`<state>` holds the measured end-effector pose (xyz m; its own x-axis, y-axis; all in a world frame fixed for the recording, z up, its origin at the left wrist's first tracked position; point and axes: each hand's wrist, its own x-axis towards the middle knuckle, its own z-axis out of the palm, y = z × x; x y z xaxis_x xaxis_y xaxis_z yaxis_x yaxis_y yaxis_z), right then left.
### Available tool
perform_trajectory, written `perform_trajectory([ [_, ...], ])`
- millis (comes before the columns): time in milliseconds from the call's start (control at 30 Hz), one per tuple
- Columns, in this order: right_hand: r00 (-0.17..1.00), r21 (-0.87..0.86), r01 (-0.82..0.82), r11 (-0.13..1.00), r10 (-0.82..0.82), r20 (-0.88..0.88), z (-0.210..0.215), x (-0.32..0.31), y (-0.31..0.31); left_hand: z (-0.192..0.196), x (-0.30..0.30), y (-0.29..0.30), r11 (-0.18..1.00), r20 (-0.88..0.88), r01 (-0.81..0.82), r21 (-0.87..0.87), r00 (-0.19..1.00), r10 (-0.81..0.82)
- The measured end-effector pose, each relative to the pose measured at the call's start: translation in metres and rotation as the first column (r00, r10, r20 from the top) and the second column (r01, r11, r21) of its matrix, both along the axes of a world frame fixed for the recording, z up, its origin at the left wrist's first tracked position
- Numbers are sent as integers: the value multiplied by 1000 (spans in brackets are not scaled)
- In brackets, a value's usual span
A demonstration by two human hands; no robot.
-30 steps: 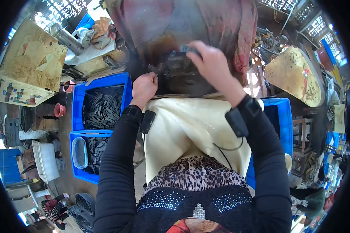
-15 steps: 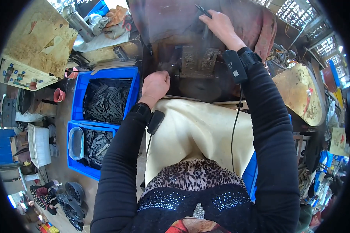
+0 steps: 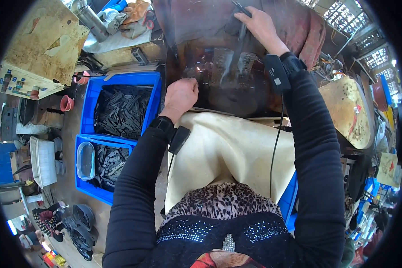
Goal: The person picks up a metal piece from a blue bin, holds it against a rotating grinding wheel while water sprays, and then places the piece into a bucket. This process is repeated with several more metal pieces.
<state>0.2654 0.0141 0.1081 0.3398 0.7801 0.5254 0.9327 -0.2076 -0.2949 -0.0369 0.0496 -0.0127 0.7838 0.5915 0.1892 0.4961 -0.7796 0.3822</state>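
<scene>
My right hand [image 3: 261, 29] is raised at the far side, its fingers closed on a thin dark strip-like piece [image 3: 240, 7] whose exact kind I cannot make out. Below that hand sits a wet, dark machine bed with a metal block [image 3: 223, 67], where whitish streaks and haze show. My left hand [image 3: 181, 96] is curled closed at the near left edge of the machine. Its fingertips face away, so anything in them is hidden. Small bright glints [image 3: 204, 68] appear just beyond it. A cream apron [image 3: 236, 134] covers my lap.
To the left stand two blue crates [image 3: 85, 114] holding many dark strips; a clear plastic container [image 3: 85, 161] sits in the nearer one. A control box with knobs [image 3: 27, 85] is farther left. Reddish cloth [image 3: 315, 38] hangs behind the machine. A stained board [image 3: 346, 111] lies right.
My right hand has shifted slightly right and away with the dark piece. My left hand has moved a little right, still closed. Whitish streaks and bright glints now show at the metal block.
</scene>
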Motion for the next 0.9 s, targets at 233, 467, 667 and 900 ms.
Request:
perform_trajectory([
  [233,927,74,124,989,-89,-365,-27,-47,-78,3,3,-2,999,-25,-22,-28,999,21],
  [467,96,-60,68,996,-66,-993,-93,-47,-173,-3,2,0,1000,22,-6,-26,1000,7],
  [667,258,-309,146,940,-338,-905,-129,-44,-203,-4,8,1,1000,49,5,-1,999,-5],
  [900,500,-397,102,912,-392,-773,-142,-64,-192,-11,-16,6,998,104,17,65,994,-24],
])
